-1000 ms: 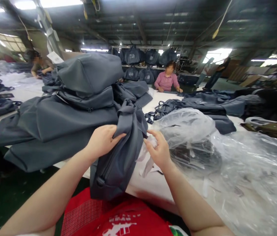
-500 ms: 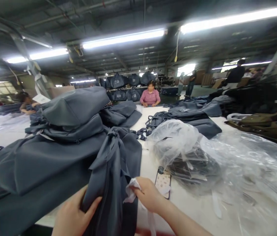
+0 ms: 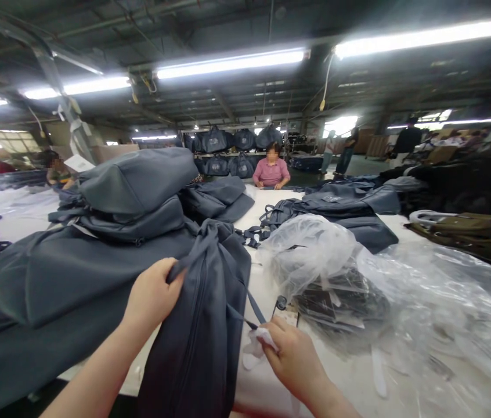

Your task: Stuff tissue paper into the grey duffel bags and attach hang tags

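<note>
A slate-blue bag point(image 3: 193, 325) with a long zip hangs over the near edge of the table. My left hand point(image 3: 154, 293) is closed on its upper left side, gathering the fabric. To the right, my right hand point(image 3: 291, 354) pinches a crumpled white cloth or tissue point(image 3: 252, 351). A narrow strap point(image 3: 254, 305) runs from the bag's right side to these fingers, drawn out in a loop; its end is hidden at the fingertips. Just beyond the right hand lies a phone point(image 3: 286, 313), partly covered by it.
More slate-blue bags point(image 3: 136, 180) are heaped on the left. Clear plastic bags point(image 3: 315, 249) with dark contents spread over the white table point(image 3: 267, 273) on the right. Across it sits a person in a pink shirt point(image 3: 271, 173). Olive bags point(image 3: 467, 229) lie farther right.
My left hand has moved up along the bag to a higher hold. My right hand has moved right and down with the white cloth, and the strap is now stretched out to it.
</note>
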The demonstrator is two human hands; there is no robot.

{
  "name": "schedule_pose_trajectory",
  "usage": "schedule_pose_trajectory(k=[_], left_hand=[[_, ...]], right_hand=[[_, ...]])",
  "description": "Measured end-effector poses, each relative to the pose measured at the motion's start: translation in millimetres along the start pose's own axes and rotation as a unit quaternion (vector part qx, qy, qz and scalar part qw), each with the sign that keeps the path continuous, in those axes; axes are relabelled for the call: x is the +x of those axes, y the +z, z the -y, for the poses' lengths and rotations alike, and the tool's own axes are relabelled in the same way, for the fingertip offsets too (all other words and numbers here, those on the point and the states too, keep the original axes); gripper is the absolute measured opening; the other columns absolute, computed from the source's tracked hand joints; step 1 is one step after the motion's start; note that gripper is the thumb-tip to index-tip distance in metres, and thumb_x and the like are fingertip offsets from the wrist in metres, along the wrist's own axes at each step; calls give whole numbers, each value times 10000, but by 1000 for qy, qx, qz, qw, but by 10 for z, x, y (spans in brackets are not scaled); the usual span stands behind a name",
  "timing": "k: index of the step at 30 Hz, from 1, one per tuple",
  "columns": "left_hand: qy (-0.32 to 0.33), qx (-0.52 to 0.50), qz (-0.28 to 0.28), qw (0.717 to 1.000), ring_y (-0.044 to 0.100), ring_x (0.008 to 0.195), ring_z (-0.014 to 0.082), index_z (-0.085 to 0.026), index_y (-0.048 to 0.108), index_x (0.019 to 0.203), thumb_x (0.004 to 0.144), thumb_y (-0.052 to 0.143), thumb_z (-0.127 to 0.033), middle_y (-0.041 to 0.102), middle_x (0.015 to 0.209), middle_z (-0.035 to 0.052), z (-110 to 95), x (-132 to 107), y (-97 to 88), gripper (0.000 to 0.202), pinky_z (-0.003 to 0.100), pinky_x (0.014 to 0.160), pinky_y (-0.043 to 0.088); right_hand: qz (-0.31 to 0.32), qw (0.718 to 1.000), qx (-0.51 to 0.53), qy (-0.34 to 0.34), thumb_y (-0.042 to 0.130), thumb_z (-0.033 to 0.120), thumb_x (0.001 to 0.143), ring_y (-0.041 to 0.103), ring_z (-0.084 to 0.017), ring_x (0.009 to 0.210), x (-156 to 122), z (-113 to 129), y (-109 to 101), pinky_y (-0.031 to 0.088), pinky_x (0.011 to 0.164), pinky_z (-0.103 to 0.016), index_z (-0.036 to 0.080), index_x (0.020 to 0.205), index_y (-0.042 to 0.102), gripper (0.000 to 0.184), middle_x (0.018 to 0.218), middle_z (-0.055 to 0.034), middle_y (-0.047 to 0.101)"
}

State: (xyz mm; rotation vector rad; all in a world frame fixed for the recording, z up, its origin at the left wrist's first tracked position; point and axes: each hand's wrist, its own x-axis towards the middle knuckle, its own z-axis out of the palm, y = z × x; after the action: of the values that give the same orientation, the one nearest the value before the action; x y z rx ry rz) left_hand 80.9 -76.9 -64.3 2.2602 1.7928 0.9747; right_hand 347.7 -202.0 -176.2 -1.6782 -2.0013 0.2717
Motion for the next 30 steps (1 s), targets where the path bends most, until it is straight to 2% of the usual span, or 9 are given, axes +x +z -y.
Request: schedule_pose_trajectory(k=[3,5,9,10,12,16,23,27,30], left_hand=[[-214,-163,-18,963,615,665,268,-163,597,732,779,427,-601,643,699,97,390,213,61,472,363,614,475],[-270,-157,-26,950,638,794,336,-109,626,834,672,565,-604,670,809,163,519,285,69,524,424,704,495],[-106,25,-162,981,526,1162,380,-97,576,1146,741,564,-569,618,1145,211,87,201,42,622,481,987,388],[-41,42,-141,988,550,1143,350,-127,583,1151,808,483,-574,630,1144,185,-123,154,50,573,456,984,398],[43,42,4,998,604,1081,320,-165,585,1177,848,406,-610,650,1162,151,-538,75,104,582,419,940,439],[54,95,187,976,615,1071,395,-105,499,1307,762,542,-626,629,1210,226,-975,53,333,755,466,907,460],[40,-99,254,961,578,1163,330,-125,557,1256,759,587,-544,622,1259,169,-988,-57,605,651,415,1005,427],[39,-207,307,928,621,1078,303,-161,630,1139,829,514,-414,682,1149,119,-992,-209,603,417,417,974,440],[-64,-393,360,844,670,919,251,-159,586,1200,826,548,-441,706,1082,90,-901,-274,587,470,352,826,508]], right_hand=[[-3,1000,-16,10,473,161,827,613,-199,777,-203,-191,-56,396,670,-285,219,835,645,181,840,-57,626],[9,1000,-1,12,472,161,825,618,-196,767,-318,-306,-40,412,666,-285,223,817,640,179,834,-58,629],[32,998,53,17,477,183,829,616,-181,743,-419,-406,6,432,660,-271,220,755,625,170,790,-49,629],[32,997,68,18,476,194,839,615,-174,738,-419,-400,5,434,661,-267,218,738,623,180,781,-45,629],[33,995,96,11,477,227,864,615,-165,737,-396,-368,-21,433,665,-260,217,728,630,205,770,-36,631],[49,992,115,-9,448,371,926,625,-182,729,-244,-325,-189,450,680,-286,205,754,660,319,735,-39,652],[-190,971,141,-22,511,378,902,625,-210,1022,539,-181,-748,467,901,-323,189,1106,637,305,1094,-89,674],[-135,990,31,16,570,375,867,623,-246,1015,910,-58,-790,473,887,-360,183,1284,551,460,1138,-115,644],[-91,996,-8,21,543,333,891,625,-229,992,961,-48,-741,472,871,-331,224,1319,535,442,1107,-93,639]])
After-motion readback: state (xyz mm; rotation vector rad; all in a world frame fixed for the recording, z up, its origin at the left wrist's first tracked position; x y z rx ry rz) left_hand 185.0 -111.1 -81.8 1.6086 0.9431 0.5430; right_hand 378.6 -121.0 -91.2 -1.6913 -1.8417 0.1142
